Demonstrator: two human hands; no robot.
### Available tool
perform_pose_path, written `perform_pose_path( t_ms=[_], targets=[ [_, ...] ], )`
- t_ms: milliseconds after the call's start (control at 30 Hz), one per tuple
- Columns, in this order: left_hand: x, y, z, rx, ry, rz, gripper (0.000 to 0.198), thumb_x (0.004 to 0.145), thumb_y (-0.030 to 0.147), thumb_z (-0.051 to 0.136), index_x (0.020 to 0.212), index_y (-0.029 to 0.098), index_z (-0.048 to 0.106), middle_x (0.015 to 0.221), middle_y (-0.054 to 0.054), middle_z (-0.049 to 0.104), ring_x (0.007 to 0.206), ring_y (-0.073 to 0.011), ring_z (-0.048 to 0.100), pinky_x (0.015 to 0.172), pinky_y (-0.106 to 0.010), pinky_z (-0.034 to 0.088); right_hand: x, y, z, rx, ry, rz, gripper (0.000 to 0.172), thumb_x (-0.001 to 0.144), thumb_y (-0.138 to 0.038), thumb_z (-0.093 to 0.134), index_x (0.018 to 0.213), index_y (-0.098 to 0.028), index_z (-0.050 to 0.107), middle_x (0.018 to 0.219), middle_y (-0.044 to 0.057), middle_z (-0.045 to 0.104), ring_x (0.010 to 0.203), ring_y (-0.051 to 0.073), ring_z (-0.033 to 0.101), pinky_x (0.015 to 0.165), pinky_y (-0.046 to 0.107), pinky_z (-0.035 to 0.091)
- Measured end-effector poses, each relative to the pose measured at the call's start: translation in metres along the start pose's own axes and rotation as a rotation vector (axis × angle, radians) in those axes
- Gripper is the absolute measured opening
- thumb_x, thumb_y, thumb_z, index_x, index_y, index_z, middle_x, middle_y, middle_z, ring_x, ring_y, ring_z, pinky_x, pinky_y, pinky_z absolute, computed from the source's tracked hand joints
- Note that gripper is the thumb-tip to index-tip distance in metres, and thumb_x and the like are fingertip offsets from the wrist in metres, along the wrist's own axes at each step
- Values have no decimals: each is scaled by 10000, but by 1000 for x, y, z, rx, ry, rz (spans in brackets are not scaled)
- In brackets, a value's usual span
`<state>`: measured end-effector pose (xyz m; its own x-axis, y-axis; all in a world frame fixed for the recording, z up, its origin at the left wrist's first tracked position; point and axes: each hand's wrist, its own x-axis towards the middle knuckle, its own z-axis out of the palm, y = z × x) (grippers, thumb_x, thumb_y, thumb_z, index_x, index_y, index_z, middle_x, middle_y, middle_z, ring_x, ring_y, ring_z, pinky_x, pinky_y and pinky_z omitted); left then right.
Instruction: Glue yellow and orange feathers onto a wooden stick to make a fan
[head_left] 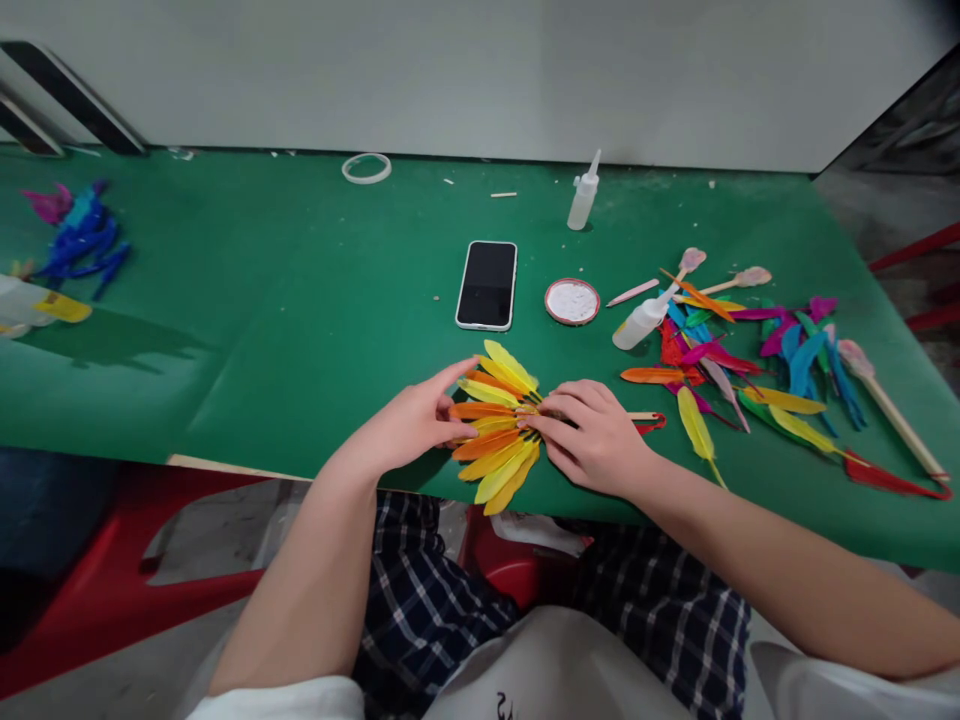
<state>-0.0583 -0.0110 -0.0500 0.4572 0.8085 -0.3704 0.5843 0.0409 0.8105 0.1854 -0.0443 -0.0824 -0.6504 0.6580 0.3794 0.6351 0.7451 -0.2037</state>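
Observation:
In the head view, a feather fan of yellow and orange feathers spreads out at the table's front edge. A short wooden handle with a red tassel shows beyond its base on the right. My left hand is around the fan's outer left side, with thumb and index finger apart on the feathers and the other fingers partly hidden. My right hand presses its fingertips together on the base where the quills meet. Its palm covers part of the handle.
The green table holds a phone, a round lid of white stuff, and two glue bottles. Loose coloured feathers and painted-ended wooden sticks lie right. Blue feathers are far left; a wall stands behind.

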Motion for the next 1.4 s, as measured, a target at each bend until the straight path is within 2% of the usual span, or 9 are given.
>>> perform_pose_path(
  t_ms=[133, 233, 400, 633, 800, 1400],
  targets=[
    [-2, 4, -1, 51, 11, -8, 802, 697, 291, 607, 1384, 260, 194, 558, 50, 543, 504, -120, 500, 471, -210, 349, 0, 0, 0, -10, -7, -5, 304, 778, -193, 509, 1070, -188, 595, 969, 79, 595, 997, 232, 458, 845, 411, 386],
    [-2, 5, -2, 27, 7, -21, 807, 707, 319, 601, 1389, 261, 174, 586, 39, 555, 538, -133, 524, 502, -222, 375, 0, 0, 0, -3, -10, -8, 305, 781, -190, 505, 1072, -190, 596, 973, 80, 593, 997, 232, 457, 846, 410, 388],
    [-1, 4, -2, -68, 97, -12, 676, 777, 382, 515, 1373, 255, 221, 684, -4, 586, 594, -142, 528, 548, -248, 417, 1, 0, 0, 25, 1, -5, 342, 771, -180, 511, 1107, -182, 573, 995, 86, 589, 1008, 227, 455, 860, 414, 390],
    [5, 3, 1, -91, 97, 23, 648, 766, 289, 534, 1353, 261, 261, 644, 21, 542, 582, -128, 491, 563, -246, 399, 2, 0, 0, 38, -1, -14, 328, 779, -175, 493, 1095, -195, 576, 1003, 84, 590, 999, 225, 455, 865, 417, 381],
    [7, 3, 2, -94, 114, 29, 622, 773, 280, 528, 1343, 255, 280, 624, 30, 520, 574, -122, 468, 545, -231, 371, 2, 0, 0, 38, -9, -15, 311, 788, -179, 483, 1082, -187, 584, 995, 83, 591, 998, 225, 455, 874, 412, 369],
    [8, 2, 1, -161, 116, 24, 618, 770, 268, 538, 1336, 236, 294, 629, 22, 530, 567, -116, 478, 538, -244, 415, 2, 1, 0, 22, 1, -1, 310, 784, -183, 498, 1082, -181, 584, 1003, 83, 586, 1001, 223, 461, 892, 415, 366]
  ],
)
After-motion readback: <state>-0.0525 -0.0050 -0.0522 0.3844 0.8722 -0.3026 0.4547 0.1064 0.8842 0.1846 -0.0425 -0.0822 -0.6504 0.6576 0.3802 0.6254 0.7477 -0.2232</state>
